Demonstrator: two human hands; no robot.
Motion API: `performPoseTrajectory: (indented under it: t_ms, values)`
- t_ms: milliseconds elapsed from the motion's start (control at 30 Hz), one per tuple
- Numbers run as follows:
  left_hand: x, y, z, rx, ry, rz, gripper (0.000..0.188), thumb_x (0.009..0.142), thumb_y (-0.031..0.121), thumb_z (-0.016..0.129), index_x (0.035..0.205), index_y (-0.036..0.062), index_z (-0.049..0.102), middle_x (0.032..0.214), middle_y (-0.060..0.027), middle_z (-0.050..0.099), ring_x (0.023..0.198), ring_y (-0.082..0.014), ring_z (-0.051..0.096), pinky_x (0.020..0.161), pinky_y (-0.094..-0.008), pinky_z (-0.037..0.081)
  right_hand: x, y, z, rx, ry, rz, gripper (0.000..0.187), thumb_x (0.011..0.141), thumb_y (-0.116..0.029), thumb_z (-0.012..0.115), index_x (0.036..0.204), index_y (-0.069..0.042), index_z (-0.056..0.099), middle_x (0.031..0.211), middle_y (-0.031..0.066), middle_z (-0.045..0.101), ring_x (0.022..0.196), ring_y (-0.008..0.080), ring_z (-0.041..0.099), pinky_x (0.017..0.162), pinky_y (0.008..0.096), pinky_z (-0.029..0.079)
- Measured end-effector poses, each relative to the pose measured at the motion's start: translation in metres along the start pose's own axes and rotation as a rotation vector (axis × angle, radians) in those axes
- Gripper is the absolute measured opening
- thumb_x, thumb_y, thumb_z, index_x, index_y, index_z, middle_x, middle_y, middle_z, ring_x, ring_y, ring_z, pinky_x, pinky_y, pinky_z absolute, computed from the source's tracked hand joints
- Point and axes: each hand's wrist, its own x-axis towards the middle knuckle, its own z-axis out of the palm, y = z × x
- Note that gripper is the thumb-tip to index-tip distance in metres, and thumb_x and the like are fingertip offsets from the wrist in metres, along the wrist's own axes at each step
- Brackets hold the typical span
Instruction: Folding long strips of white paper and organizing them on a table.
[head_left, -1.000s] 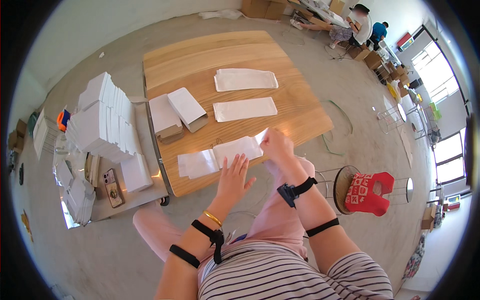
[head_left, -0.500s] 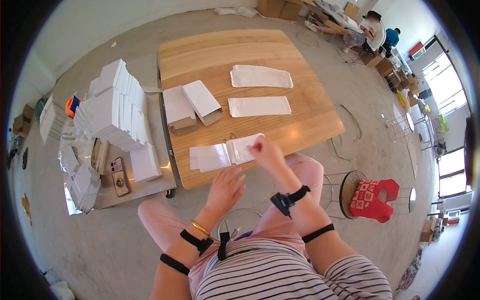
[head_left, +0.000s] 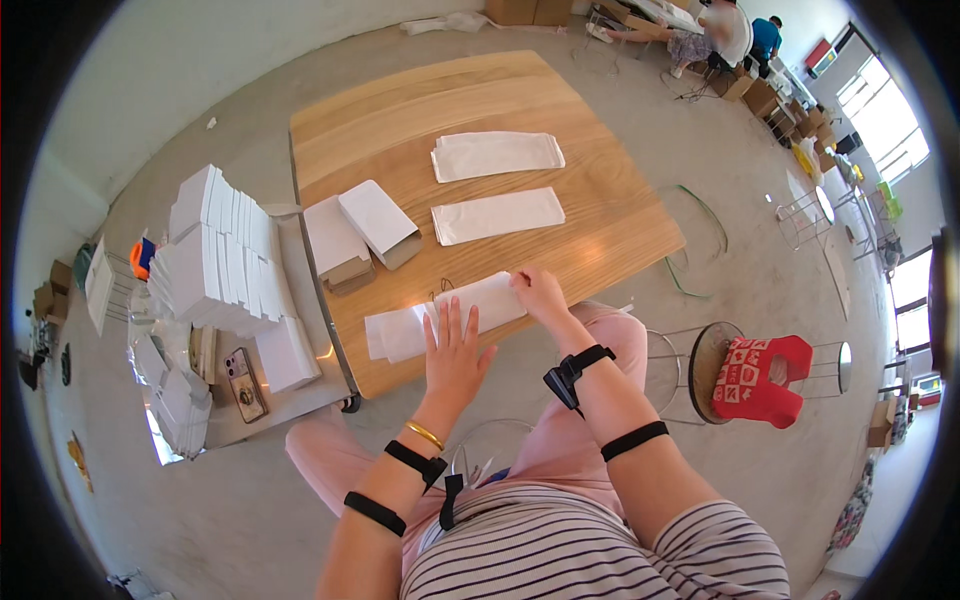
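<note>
A thin stack of whitish, glossy plastic bags (head_left: 497,296) lies along the near edge of the wooden table. My left hand (head_left: 456,362) rests on its middle, palm down with the fingers spread. At the stack's right end my right hand (head_left: 541,294) is closed, thumb and fingertips pinching the edge of the top bag. A thin dark wire loop (head_left: 442,288) shows just beyond the bags. Farther back lie two more flat piles of whitish bags, a nearer pile (head_left: 498,216) and a farther pile (head_left: 498,156).
Two white boxes (head_left: 380,222) sit on the table's (head_left: 600,215) left side. On a metal cart (head_left: 318,330) at the left are tall stacks of white boxes (head_left: 225,255) and a phone (head_left: 245,384). A stool with a red bag (head_left: 755,382) stands right. Two people work far off at upper right.
My left hand has moved up from the bags' near edge and now lies flat on them. My right hand has shifted slightly right, to the stack's end. The whole view has turned a little.
</note>
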Motion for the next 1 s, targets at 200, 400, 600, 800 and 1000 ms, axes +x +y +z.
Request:
performPoseTrajectory:
  t_ms: [200, 400, 600, 800, 1000]
  values:
    - [-0.003, 0.0, 0.0, 0.087, -0.083, -0.015, 0.078, 0.096, 0.048, 0.053, 0.155, 0.0058, 0.025, 0.162, -0.0202, 0.018, 0.152, -0.0354, 0.011, 0.12, -0.0576, 0.005, -0.009, -0.003, -0.005, 0.001, 0.063, -0.051, 0.025, 0.089, -0.027, 0.058, 0.089, -0.004, 0.068, 0.082, 0.0172, 0.069, 0.079, 0.036, 0.066, 0.072, 0.0456, 0.051]
    - [0.002, 0.001, 0.001, 0.087, -0.073, 0.011, 0.082, 0.094, 0.052, 0.052, 0.155, 0.0033, 0.026, 0.163, -0.0191, 0.017, 0.152, -0.0338, 0.01, 0.121, -0.0555, 0.007, -0.03, 0.002, -0.017, -0.289, 0.103, -0.226, 0.028, 0.091, -0.028, 0.06, 0.107, -0.007, 0.067, 0.114, 0.0172, 0.065, 0.105, 0.0362, 0.06, 0.087, 0.0454, 0.048]
    - [0.003, 0.0, 0.008, 0.089, -0.054, 0.009, 0.084, 0.094, 0.052, 0.053, 0.153, -0.0005, 0.027, 0.162, -0.0194, 0.019, 0.152, -0.0324, 0.012, 0.121, -0.0552, 0.007, -0.059, 0.008, 0.002, -0.596, 0.096, -0.385, 0.064, 0.092, -0.034, 0.061, 0.143, 0.0, 0.041, 0.15, 0.0155, 0.039, 0.138, 0.035, 0.036, 0.113, 0.0522, 0.029]
    - [0.0, -0.004, 0.008, 0.077, -0.062, -0.019, 0.084, 0.094, 0.052, 0.053, 0.152, -0.0025, 0.027, 0.161, -0.0207, 0.021, 0.152, -0.0321, 0.013, 0.121, -0.0546, 0.007, -0.065, 0.003, 0.008, -0.582, 0.052, -0.353, 0.068, 0.093, -0.035, 0.061, 0.147, -0.001, 0.038, 0.152, 0.0175, 0.037, 0.142, 0.0349, 0.032, 0.118, 0.0506, 0.023]
    - [0.011, -0.008, 0.012, -0.041, -0.019, 0.055, 0.086, 0.093, 0.047, 0.057, 0.153, -0.0041, 0.023, 0.161, -0.0233, 0.017, 0.152, -0.0354, 0.009, 0.122, -0.0539, 0.004, -0.063, -0.005, 0.013, -0.54, 0.09, -0.479, 0.069, 0.093, -0.036, 0.059, 0.149, -0.004, 0.036, 0.157, 0.0132, 0.032, 0.146, 0.0301, 0.028, 0.12, 0.0503, 0.019]
